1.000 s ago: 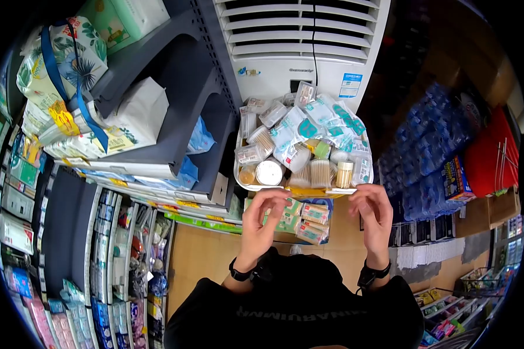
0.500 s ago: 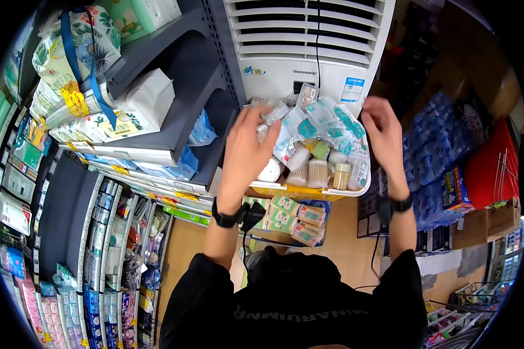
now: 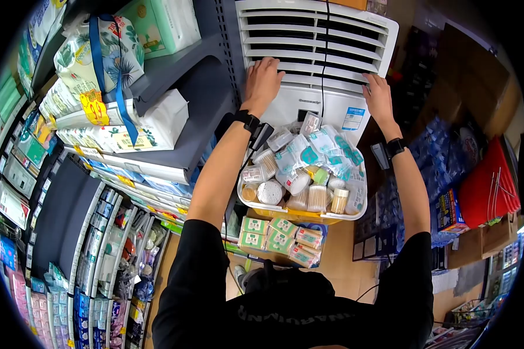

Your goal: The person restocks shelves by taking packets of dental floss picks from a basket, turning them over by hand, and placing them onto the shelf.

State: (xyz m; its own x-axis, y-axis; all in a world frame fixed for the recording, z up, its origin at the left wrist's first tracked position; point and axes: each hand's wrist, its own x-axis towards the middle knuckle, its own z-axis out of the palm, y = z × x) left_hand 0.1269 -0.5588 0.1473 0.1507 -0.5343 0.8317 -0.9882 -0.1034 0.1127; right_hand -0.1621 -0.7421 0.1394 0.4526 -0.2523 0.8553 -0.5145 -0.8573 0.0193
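Note:
My left hand rests against the left side of the white louvred unit, fingers apart and nothing in them. At the unit's right side, my right hand touches the louvre edge with spread fingers, also holding nothing. Between and below my arms sits a white basket heaped with small packs. In it lie white and teal plastic packets, tubs of cotton swabs, a round white tub and a jar of toothpicks.
Below the basket are green and tan packs. Shelves with tissue bags stand at the left. Blue-wrapped bottles, a red object and cardboard boxes are at the right. A black cord hangs over the louvres.
Both hands have moved forward from the basket's near edge, past its sides, up to the louvred unit. The view has shifted, so the unit and basket appear lower.

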